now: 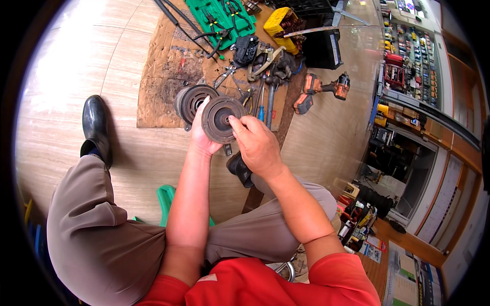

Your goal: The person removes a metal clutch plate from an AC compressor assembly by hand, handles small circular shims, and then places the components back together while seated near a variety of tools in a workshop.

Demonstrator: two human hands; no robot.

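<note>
**A:** What was the person actually holding in that shot?

**B:** A dark round disc [222, 119], grooved face toward the camera, held up in front of the knees. The left hand [202, 133] was behind and under it, fingers wrapped round the rim, clamped on it. My guess is that hand carried the weight so the face stayed turned up and easy to see. The right hand [256, 144] came in from the other side, fingertips pinched together at the disc's edge near the middle hole, so closed on the disc too.

**A:** And the thing right behind it?

**B:** A round pulley [191, 101] lying on a sheet of worn cardboard [163, 76] on the floor, just beside the disc. Probably kept close so parts stayed within reach of the low green stool [166, 201].

**A:** Any boxes or labels?

**B:** A green tray [217, 18] of pliers at the top, a yellow box [280, 23] next to it, a black box [322, 48] to its right, and an orange cordless drill [324, 87] on the floor. Shelves [408, 56] on the far right held small colourful packets, too tiny to tell apart. Some printed sheets [408, 285] lay bottom right, white and green.
</note>
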